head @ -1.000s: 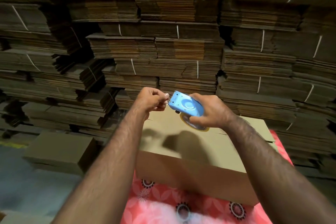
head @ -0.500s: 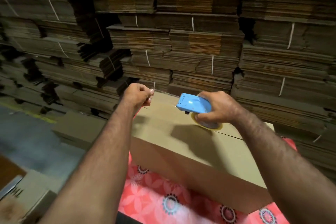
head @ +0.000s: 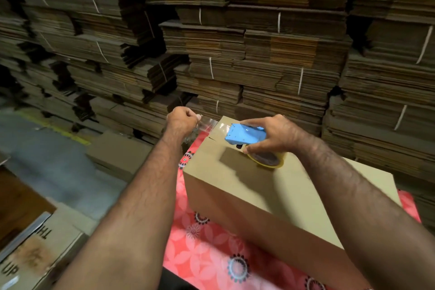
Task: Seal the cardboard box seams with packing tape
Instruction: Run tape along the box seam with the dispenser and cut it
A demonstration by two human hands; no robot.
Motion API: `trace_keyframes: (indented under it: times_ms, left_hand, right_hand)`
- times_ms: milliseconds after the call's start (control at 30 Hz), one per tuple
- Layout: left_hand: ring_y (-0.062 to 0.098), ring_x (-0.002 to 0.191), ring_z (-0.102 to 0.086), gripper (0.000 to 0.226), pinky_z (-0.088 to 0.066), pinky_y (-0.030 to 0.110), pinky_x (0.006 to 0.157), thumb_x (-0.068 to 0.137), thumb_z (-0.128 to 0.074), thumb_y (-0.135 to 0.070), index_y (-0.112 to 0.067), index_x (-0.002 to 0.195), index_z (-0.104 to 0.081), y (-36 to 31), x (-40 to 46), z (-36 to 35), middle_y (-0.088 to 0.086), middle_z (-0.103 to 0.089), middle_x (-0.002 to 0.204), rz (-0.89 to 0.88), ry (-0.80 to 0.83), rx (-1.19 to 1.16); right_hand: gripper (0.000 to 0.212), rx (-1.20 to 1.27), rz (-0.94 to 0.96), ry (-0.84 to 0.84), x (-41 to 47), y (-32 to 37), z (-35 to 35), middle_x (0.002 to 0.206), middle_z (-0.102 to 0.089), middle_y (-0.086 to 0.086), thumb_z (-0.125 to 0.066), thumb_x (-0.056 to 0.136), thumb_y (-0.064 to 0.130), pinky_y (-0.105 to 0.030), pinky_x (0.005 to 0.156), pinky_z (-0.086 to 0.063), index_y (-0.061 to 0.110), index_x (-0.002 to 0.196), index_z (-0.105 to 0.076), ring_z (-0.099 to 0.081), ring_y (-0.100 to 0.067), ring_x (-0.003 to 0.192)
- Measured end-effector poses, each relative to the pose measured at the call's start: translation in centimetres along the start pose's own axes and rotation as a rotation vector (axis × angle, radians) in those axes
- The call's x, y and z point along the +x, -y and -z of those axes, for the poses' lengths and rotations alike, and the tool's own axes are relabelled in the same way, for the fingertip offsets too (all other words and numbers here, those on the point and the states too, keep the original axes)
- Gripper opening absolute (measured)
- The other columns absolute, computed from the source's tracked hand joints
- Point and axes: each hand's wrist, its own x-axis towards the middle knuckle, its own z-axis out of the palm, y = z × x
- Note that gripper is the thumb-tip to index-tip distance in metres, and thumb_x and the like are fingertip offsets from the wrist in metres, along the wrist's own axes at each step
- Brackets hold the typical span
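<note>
Tape now stretches farther: left hand point(head: 182, 120) pinches the clear tape end point(head: 207, 123) past the cardboard box point(head: 259, 186) at 11 o'clock, anchoring it while right hand point(head: 270, 135) grips the blue dispenser point(head: 244, 134) over the seam

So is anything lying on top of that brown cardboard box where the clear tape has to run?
Nothing visible: the brown cardboard box top is bare ahead of the blue tape dispenser; only the hands' shadows fall there.

Red floral cloth point(head: 202, 249) (covering table) bears cardboard box point(head: 247, 198).
</note>
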Motion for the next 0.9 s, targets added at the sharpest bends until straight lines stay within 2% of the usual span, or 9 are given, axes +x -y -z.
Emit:
trace_keyframes:
  times_ms: [100, 267, 400, 500, 533, 633, 733, 900]
  left_hand:
    - [0.023, 0.065, -0.064, 0.027, -0.057, 0.031, 0.065, 0.08, -0.076, -0.033, -0.014, 0.063, -0.068, 1.3, 1.7, -0.3, 0.003, -0.071, 0.07, 0.01, 0.047, 0.056]
    - [0.024, 0.065, -0.066, 0.029, -0.057, 0.033, 0.065, 0.078, -0.078, -0.033, -0.016, 0.056, -0.068, 3.3, 4.8, -1.2, 0.0, -0.07, 0.064, 0.002, 0.121, 0.094]
    - [0.021, 0.059, -0.056, 0.026, -0.056, 0.048, 0.065, 0.075, -0.078, -0.034, -0.024, 0.053, -0.069, 5.2, 7.3, -1.1, -0.001, -0.068, 0.06, 0.025, 0.236, 0.051]
    - [0.019, 0.059, -0.055, 0.023, -0.045, 0.027, 0.06, 0.075, -0.078, -0.035, -0.021, 0.058, -0.072, 6.4, 8.0, -0.2, -0.002, -0.069, 0.061, 0.036, 0.29, 0.029]
    - [0.018, 0.059, -0.055, 0.023, -0.042, 0.024, 0.061, 0.076, -0.078, -0.035, -0.02, 0.059, -0.073, 6.7, 8.1, 0.0, -0.003, -0.07, 0.061, 0.04, 0.298, 0.026]
    - [0.018, 0.062, -0.059, 0.02, -0.043, 0.027, 0.065, 0.076, -0.078, -0.033, -0.02, 0.062, -0.074, 6.9, 8.0, 0.2, 0.0, -0.073, 0.067, 0.056, 0.322, 0.013]
    - [0.019, 0.06, -0.06, 0.019, -0.044, 0.029, 0.062, 0.074, -0.078, -0.034, -0.021, 0.062, -0.074, 6.7, 7.6, 0.3, 0.001, -0.073, 0.065, 0.059, 0.348, -0.014]
    - [0.013, 0.054, -0.052, 0.024, -0.035, 0.019, 0.05, 0.08, -0.078, -0.028, -0.015, 0.06, -0.072, 6.6, 7.5, 0.0, 0.002, -0.074, 0.066, 0.063, 0.345, -0.047]
  right_hand:
    - [0.092, -0.051, -0.036, 0.067, 1.7, 0.7, -0.1, 0.128, -0.063, 0.007, -0.064, 0.06, 0.08, -0.042, 0.091, -0.051, 0.051, 0.144, -0.042, -0.057, -0.018, 0.111]
    - [0.095, -0.09, -0.122, 0.141, 4.2, 1.7, -0.4, 0.12, -0.063, 0.009, -0.06, 0.052, 0.082, -0.039, 0.083, -0.053, 0.053, 0.141, -0.043, -0.052, -0.013, 0.094]
    - [0.093, -0.066, -0.158, 0.172, 5.3, 2.3, -0.2, 0.115, -0.064, 0.011, -0.064, 0.051, 0.081, -0.038, 0.083, -0.055, 0.054, 0.138, -0.045, -0.058, -0.011, 0.094]
    - [0.092, -0.077, -0.169, 0.196, 5.7, 3.3, -0.1, 0.117, -0.061, 0.01, -0.067, 0.053, 0.079, -0.037, 0.081, -0.055, 0.055, 0.139, -0.044, -0.057, -0.012, 0.095]
    - [0.09, -0.09, -0.171, 0.201, 5.8, 3.6, -0.1, 0.118, -0.06, 0.01, -0.069, 0.055, 0.077, -0.036, 0.08, -0.053, 0.055, 0.139, -0.044, -0.054, -0.011, 0.095]
    - [0.087, -0.111, -0.175, 0.211, 5.7, 4.1, -0.2, 0.121, -0.061, 0.011, -0.071, 0.058, 0.075, -0.036, 0.079, -0.052, 0.053, 0.139, -0.046, -0.051, -0.011, 0.094]
    - [0.089, -0.136, -0.168, 0.21, 5.7, 4.2, 0.1, 0.121, -0.064, 0.012, -0.069, 0.056, 0.077, -0.039, 0.085, -0.053, 0.052, 0.139, -0.047, -0.055, -0.013, 0.1]
    - [0.087, -0.159, -0.192, 0.246, 6.0, 4.4, 0.3, 0.116, -0.063, 0.011, -0.066, 0.057, 0.077, -0.041, 0.084, -0.054, 0.055, 0.139, -0.045, -0.054, -0.013, 0.097]
